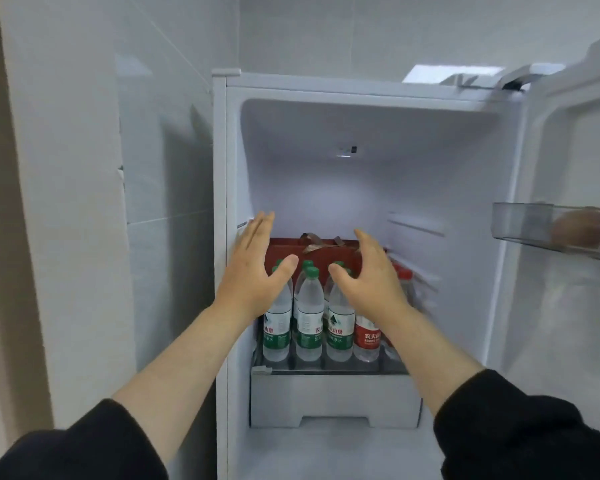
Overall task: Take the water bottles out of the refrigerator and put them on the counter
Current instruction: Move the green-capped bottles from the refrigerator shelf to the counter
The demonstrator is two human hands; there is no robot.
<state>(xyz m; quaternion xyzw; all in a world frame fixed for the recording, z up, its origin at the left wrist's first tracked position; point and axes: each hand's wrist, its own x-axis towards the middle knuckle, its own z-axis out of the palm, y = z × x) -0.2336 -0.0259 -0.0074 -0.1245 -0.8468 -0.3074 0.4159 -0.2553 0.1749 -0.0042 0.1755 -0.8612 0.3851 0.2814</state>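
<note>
The white refrigerator (pixel 234 161) stands open in front of me. On its glass shelf (pixel 326 369) stand several clear water bottles: green-capped, green-labelled ones (pixel 309 317) in front and red-labelled ones (pixel 367 336) to the right. My left hand (pixel 257 275) is open, fingers spread, in front of the leftmost bottles. My right hand (pixel 368 278) is open too, held before the right green bottles and partly hiding them. Neither hand holds a bottle.
A dark red bag (pixel 321 252) with handles stands behind the bottles. Below the shelf is a white drawer (pixel 333 400). The open door (pixel 575 161) at right carries a clear bin (pixel 520 223) holding an egg-like brown object. A tiled wall stands at left.
</note>
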